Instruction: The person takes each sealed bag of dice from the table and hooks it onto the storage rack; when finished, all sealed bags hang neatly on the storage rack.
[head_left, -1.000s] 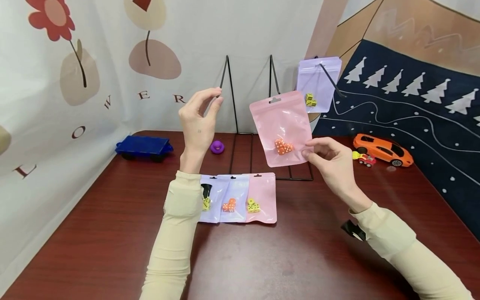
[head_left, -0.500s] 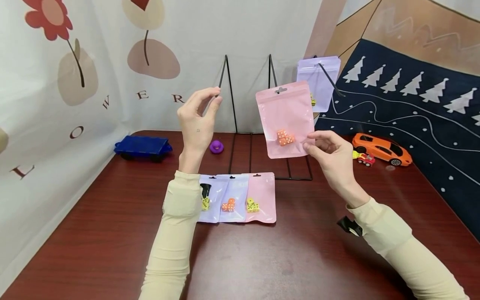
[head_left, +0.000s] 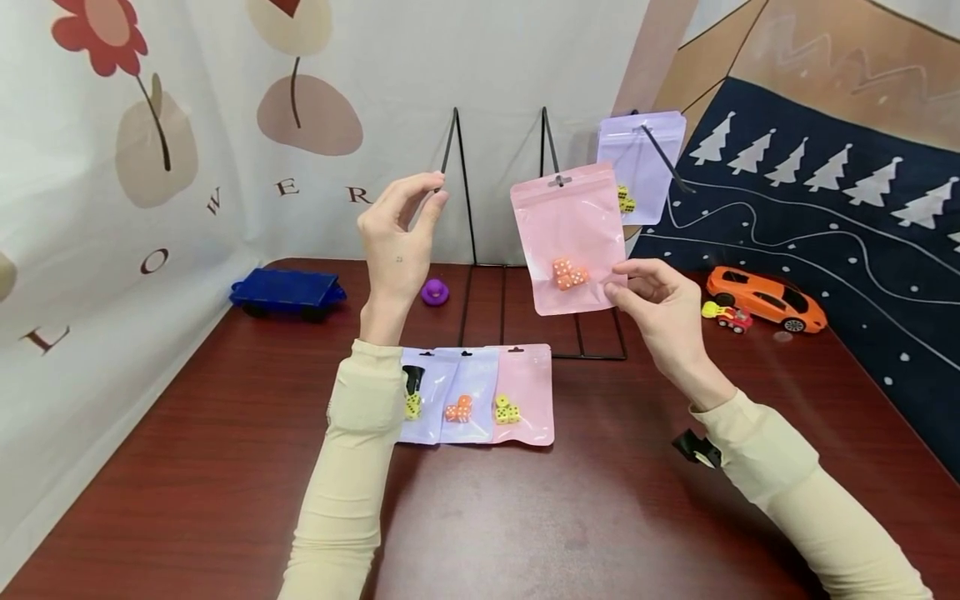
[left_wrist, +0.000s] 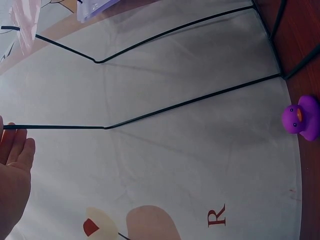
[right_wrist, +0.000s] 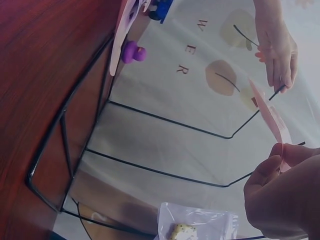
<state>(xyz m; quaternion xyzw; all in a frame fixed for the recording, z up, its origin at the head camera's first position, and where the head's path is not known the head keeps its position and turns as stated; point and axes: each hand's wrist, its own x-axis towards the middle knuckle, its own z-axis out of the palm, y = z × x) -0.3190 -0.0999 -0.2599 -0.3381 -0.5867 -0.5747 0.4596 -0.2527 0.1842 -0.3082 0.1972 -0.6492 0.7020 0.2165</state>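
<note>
At its lower right edge, the right hand [head_left: 667, 321] pinches a pink zip bag [head_left: 573, 225] with several orange dice inside. The bag's top hanging hole lies over the middle prong of a black wire rack [head_left: 465, 192]; in the left wrist view the prong's tip shows beyond the pink bag [left_wrist: 25, 22]. Raised at the left, the left hand [head_left: 397, 242] pinches the end of the rack's left prong [left_wrist: 55, 127] between thumb and fingertips. On the right prong hangs a lilac bag [head_left: 645, 150] with yellow dice, partly covered by the pink one.
Three overlapping bags of dice lie on the table: a lilac bag [head_left: 427, 429], a paler bag [head_left: 476, 375] and a pink bag [head_left: 532, 383]. Around the rack stand a blue cart [head_left: 287, 290], a purple duck [left_wrist: 302, 117], an orange car [head_left: 768, 298] and a small red-yellow toy [head_left: 731, 318].
The right hand has raised the pink bag and shifted it slightly right, bringing its hole up onto the middle prong. The left hand has stayed at the left prong's end.
</note>
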